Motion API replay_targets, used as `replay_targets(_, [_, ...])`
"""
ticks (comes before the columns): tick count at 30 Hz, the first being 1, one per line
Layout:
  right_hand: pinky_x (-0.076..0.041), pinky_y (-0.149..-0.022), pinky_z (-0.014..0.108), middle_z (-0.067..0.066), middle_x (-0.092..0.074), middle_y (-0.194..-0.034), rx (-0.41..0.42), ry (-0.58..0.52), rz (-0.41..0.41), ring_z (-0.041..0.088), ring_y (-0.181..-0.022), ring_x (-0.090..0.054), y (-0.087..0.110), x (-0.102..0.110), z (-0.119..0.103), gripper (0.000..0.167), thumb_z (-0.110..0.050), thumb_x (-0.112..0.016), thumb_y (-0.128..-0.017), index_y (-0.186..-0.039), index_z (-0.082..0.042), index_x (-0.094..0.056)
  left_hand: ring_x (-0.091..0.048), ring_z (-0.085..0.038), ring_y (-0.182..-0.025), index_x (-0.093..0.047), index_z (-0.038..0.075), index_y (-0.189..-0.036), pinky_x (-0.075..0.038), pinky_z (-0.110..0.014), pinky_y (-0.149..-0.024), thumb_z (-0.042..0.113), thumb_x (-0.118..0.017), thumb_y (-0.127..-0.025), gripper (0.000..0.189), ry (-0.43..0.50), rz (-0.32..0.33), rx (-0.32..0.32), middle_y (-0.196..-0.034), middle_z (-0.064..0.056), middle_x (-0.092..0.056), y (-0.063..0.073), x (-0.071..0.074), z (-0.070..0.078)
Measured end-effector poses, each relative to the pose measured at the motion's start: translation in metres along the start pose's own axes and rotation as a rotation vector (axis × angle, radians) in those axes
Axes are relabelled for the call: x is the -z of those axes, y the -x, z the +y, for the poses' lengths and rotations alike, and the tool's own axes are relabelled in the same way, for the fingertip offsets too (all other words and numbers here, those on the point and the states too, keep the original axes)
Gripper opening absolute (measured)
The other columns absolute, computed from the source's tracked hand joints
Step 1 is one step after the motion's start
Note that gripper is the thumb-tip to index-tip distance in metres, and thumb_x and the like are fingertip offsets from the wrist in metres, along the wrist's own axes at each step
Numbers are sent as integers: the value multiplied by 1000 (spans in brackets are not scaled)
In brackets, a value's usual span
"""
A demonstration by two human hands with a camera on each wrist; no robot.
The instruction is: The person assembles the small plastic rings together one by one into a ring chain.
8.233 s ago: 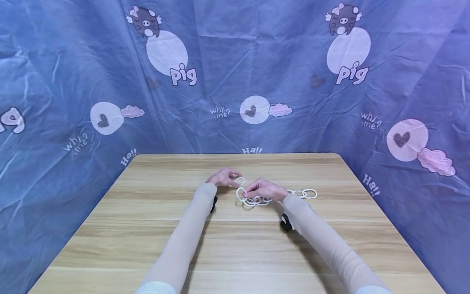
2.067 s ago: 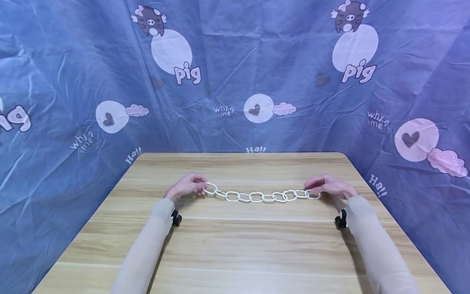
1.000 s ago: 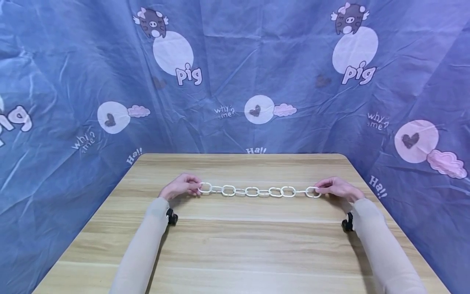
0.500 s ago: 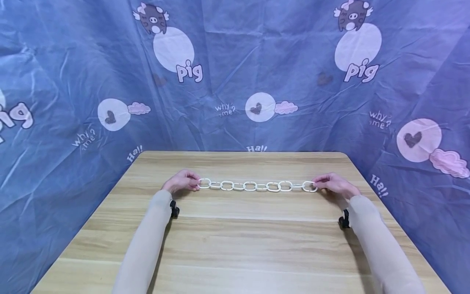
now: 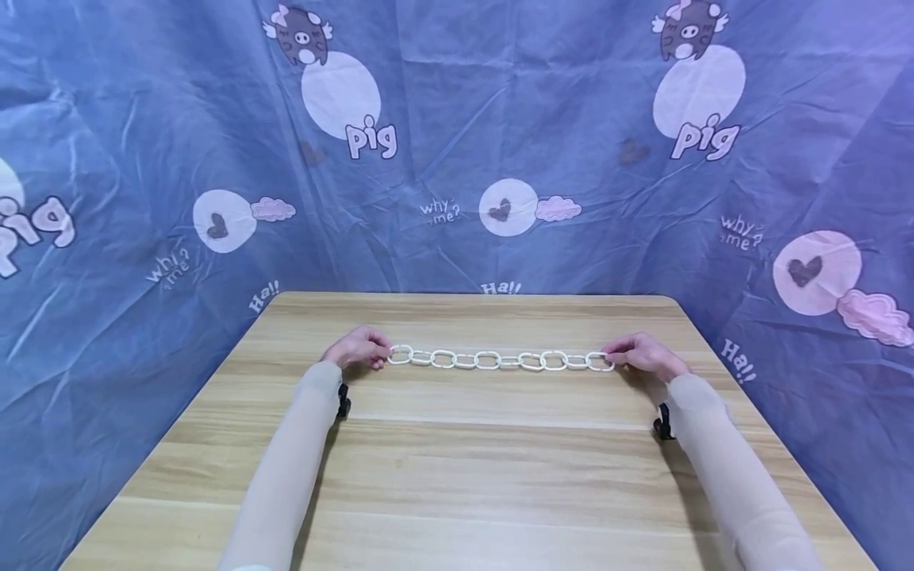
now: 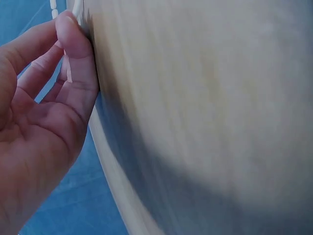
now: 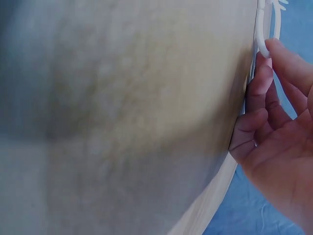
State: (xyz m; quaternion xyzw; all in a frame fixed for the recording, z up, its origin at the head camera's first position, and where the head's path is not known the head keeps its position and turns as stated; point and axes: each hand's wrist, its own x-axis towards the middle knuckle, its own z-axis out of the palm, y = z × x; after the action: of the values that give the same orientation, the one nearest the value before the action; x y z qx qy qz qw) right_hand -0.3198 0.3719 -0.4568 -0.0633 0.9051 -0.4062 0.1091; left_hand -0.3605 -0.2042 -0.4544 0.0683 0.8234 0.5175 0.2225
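A chain of several white oval links stretches sideways in a nearly straight line over the far half of the table. My left hand pinches the end link on the left between thumb and fingers. At the other end, my right hand pinches the last link. The right wrist view shows that link between the fingertips, the other fingers bent beneath. In the left wrist view only bits of a white link appear past the thumb tip. Whether the chain's middle touches the table I cannot tell.
The wooden table has rounded far corners. A blue printed cloth hangs behind it and along both sides. A small black device sits at the right wrist, with another black device at the left.
Earlier my hands were close together over the bunched chain. They have since parted to its two ends and drawn it out straight. Over the last half second they have barely moved.
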Motion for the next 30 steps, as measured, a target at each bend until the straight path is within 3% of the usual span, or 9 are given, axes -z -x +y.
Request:
replay_targets(7, [-45, -64, 23, 4, -69, -95, 2, 27, 14, 10, -76, -53, -4, -7, 1, 34, -17, -67, -93, -118, 6, -65, -56, -10, -55, -61, -9, -103, -53, -20, -54, -1, -62, -91, 14, -9, 18, 20, -72, -7, -62, -2, 0, -3])
replay_targets(14, [-46, -69, 23, 13, -71, -112, 21, 12, 27, 8, -84, -54, 2, -4, 1, 38, -21, -69, -92, -121, 4, -65, -57, -11, -57, -60, -9, -108, -53, -21, -54, 1, -64, -91, 20, -25, -1, -24, -75, -7, -64, -2, 0, -2])
replay_targets(25, [-49, -65, 22, -11, -69, -100, -7, -209, -34, 4, -75, -55, 9, 4, 1, 54, -22, -67, -93, -134, 10, -51, -60, -14, -64, -60, -6, -115, -54, -23, -58, 4, -66, -91, 27, -27, -19, -38, -78, -6, -66, 0, 0, 1])
replay_targets(30, [-51, -66, 22, -2, -71, -107, 14, -237, -48, 5, -77, -58, 9, 2, -4, 55, -21, -68, -93, -135, 10, -49, -60, -17, -68, -59, -4, -118, -53, -25, -60, 7, -63, -94, 27, -32, -9, -58, -82, -10, -66, 3, 0, 6])
